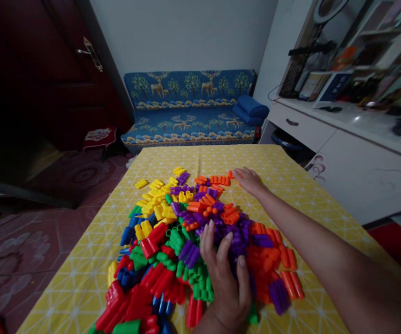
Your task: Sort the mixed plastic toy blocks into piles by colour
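A big heap of plastic building pieces [186, 232] in red, green, blue, yellow, orange and purple covers the middle of a table with a yellow patterned cloth [301, 185]. My left hand [226, 273] lies on the near side of the heap, fingers spread flat over purple and green pieces. My right hand [251, 180] reaches to the heap's far edge, fingers stretched out and touching a row of orange pieces [217, 179]. Neither hand visibly holds a piece.
A blue sofa with a deer print [190, 109] stands behind the table, a rolled blue blanket [251, 109] on it. White cabinets with shelves [353, 153] run along the right. A dark red door [47, 69] is at the left.
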`<state>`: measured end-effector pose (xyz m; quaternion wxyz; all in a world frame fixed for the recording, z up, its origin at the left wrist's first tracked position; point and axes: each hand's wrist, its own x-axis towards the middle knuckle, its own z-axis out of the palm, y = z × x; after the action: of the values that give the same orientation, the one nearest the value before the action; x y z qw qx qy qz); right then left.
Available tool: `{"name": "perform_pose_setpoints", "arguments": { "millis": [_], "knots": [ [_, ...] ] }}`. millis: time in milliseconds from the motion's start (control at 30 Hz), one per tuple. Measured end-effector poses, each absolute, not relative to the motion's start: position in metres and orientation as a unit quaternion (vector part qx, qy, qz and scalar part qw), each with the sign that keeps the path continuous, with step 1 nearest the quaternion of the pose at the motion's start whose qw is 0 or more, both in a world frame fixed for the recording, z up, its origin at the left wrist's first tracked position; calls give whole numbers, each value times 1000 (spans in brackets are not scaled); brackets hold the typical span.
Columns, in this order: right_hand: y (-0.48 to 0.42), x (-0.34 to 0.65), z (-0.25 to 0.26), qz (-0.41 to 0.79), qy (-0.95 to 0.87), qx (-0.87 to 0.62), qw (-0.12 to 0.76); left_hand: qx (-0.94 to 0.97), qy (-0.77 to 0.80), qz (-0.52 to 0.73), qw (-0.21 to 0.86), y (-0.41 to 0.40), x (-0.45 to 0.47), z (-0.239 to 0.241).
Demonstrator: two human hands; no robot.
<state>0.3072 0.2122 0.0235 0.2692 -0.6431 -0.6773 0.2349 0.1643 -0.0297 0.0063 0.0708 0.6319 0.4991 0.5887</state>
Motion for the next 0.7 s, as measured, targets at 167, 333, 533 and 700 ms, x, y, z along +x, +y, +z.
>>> {"name": "perform_pose_setpoints", "arguments": {
  "millis": [167,333,533,700],
  "knots": [
    [180,258,19,406,-731,-489,250,632,490,595,77,-29,165,5],
    [115,251,65,567,-703,-336,268,643,471,600,70,-33,160,6],
    [32,350,53,374,-630,-559,388,679,441,582,77,-43,159,15],
    [-29,413,-14,264,-600,-663,361,729,446,511,90,-63,156,45]
  ]
}}
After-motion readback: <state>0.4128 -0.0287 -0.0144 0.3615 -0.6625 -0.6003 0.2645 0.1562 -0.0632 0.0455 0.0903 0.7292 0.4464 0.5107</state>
